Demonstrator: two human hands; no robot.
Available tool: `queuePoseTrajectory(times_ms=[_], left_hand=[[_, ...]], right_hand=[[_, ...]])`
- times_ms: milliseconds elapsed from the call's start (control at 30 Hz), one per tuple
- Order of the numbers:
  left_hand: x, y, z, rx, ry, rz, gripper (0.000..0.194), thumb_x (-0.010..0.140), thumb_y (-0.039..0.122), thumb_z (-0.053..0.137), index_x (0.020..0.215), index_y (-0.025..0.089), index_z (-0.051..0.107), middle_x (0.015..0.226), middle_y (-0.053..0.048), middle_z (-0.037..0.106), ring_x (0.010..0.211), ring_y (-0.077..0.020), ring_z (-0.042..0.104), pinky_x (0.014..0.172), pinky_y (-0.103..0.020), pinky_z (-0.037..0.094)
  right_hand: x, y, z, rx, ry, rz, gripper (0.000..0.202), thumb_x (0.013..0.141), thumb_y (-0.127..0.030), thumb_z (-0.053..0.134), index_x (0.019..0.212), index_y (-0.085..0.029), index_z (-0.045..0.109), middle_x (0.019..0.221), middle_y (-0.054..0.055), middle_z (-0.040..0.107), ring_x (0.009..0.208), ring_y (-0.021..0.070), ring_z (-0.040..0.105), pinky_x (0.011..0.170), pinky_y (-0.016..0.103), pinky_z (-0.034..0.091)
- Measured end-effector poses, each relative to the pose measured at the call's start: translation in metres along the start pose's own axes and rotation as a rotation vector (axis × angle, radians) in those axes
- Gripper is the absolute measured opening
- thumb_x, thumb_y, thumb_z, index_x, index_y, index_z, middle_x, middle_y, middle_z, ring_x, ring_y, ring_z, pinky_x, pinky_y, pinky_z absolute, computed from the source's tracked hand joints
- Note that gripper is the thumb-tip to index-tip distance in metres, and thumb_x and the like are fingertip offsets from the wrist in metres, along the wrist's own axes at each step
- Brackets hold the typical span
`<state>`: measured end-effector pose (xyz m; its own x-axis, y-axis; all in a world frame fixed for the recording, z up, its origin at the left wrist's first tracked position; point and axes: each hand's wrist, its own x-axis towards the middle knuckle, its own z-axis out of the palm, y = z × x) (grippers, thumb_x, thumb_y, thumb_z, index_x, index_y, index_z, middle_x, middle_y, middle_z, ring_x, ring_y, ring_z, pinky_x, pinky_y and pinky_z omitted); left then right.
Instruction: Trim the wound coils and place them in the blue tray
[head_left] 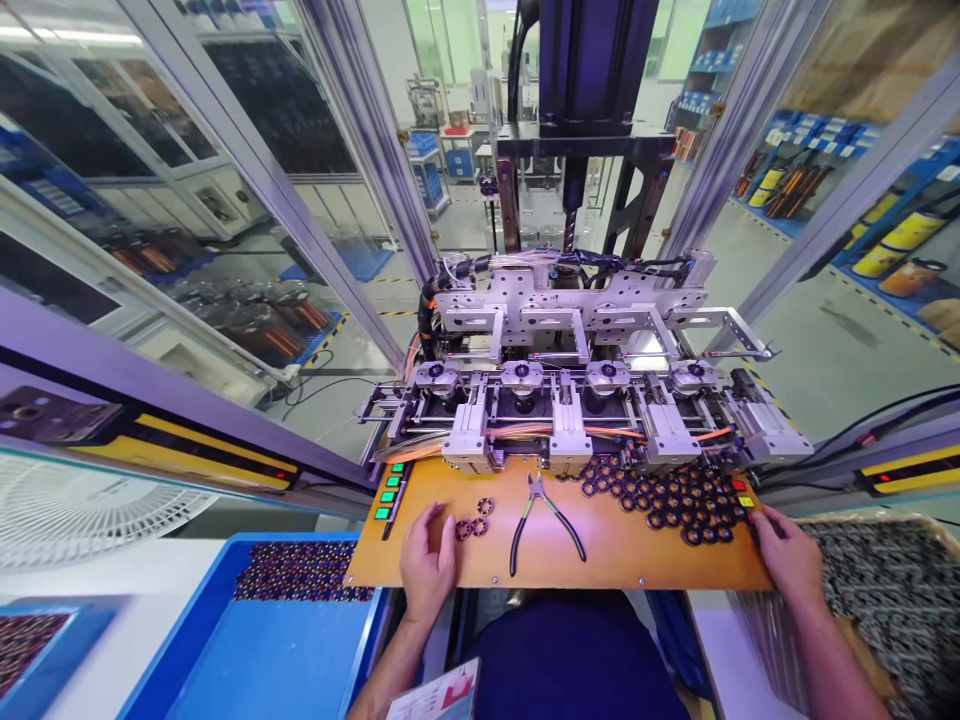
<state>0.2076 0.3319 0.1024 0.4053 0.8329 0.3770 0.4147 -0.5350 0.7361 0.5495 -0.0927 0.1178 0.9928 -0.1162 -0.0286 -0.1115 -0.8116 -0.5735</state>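
My left hand [429, 562] rests at the left part of an orange-brown board [615, 572], thumb and fingers apart, nothing visible between them. Just right of it lie three small ring-shaped stator cores [478, 526] with copper-coloured parts. Diagonal cutters [537, 490] with dark handles spread lie mid-board, jaws pointing at the machine. My right hand [789, 562] is at the board's right edge, its fingertips beside a red button and a yellow button [745, 502]; the fingers are partly hidden, and I see no object in them. Many dark stator cores [667, 500] lie in a cluster left of it.
A four-station machine [562, 400] stands behind the board, under a black press column [596, 70]. Green buttons [388, 497] line the board's left side. A blue tray [262, 650] with many cores sits at left; a bag of dark parts [892, 590] at right. Yellow light barriers [210, 450] flank the frame.
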Motion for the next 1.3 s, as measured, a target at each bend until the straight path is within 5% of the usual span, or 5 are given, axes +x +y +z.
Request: queuePoseTrajectory(times_ms=[467, 633, 867, 1033, 1300], left_hand=[[0.0, 0.004, 0.0, 0.016, 0.014, 0.047, 0.037, 0.089, 0.044, 0.058, 0.112, 0.016, 0.063, 0.105, -0.013, 0.072, 0.1, -0.026, 0.069, 0.093, -0.044, 0.055], [0.002, 0.011, -0.005, 0.027, 0.108, 0.058, 0.033, 0.09, 0.044, 0.057, 0.107, 0.017, 0.059, 0.116, -0.016, 0.061, 0.107, -0.0256, 0.063, 0.083, -0.039, 0.056], [-0.026, 0.013, -0.03, 0.047, 0.069, 0.086, 0.022, 0.086, 0.041, 0.062, 0.078, 0.022, 0.054, 0.073, -0.002, 0.058, 0.068, -0.0181, 0.059, 0.067, -0.033, 0.052], [-0.043, 0.013, -0.033, 0.07, 0.001, 0.062, 0.033, 0.084, 0.048, 0.064, 0.1, 0.02, 0.065, 0.094, -0.01, 0.071, 0.088, -0.0271, 0.067, 0.081, -0.044, 0.056], [-0.026, 0.006, -0.016, 0.015, -0.024, 0.067, 0.049, 0.085, 0.054, 0.061, 0.124, 0.022, 0.058, 0.106, -0.011, 0.074, 0.095, -0.0299, 0.072, 0.083, -0.049, 0.06]], right_hand=[[-0.001, -0.003, -0.001, -0.013, -0.01, 0.011, 0.061, 0.069, -0.052, 0.047, 0.105, -0.01, 0.074, 0.09, 0.016, 0.073, 0.083, 0.0321, 0.065, 0.071, 0.038, 0.049], [-0.001, -0.003, -0.001, -0.025, -0.012, 0.01, 0.065, 0.07, -0.053, 0.046, 0.107, -0.008, 0.073, 0.093, 0.017, 0.073, 0.085, 0.0328, 0.065, 0.073, 0.039, 0.049], [-0.001, -0.001, 0.0, -0.025, -0.008, -0.005, 0.066, 0.069, -0.055, 0.045, 0.107, -0.009, 0.074, 0.094, 0.016, 0.073, 0.084, 0.0314, 0.065, 0.073, 0.038, 0.049], [0.0, -0.002, -0.001, -0.059, -0.01, -0.012, 0.066, 0.067, -0.057, 0.044, 0.103, -0.011, 0.074, 0.088, 0.015, 0.073, 0.08, 0.0326, 0.065, 0.069, 0.039, 0.048], [-0.004, -0.016, -0.006, -0.12, -0.02, 0.004, 0.062, 0.066, -0.061, 0.041, 0.091, -0.016, 0.074, 0.092, 0.018, 0.074, 0.085, 0.0394, 0.067, 0.072, 0.045, 0.052]])
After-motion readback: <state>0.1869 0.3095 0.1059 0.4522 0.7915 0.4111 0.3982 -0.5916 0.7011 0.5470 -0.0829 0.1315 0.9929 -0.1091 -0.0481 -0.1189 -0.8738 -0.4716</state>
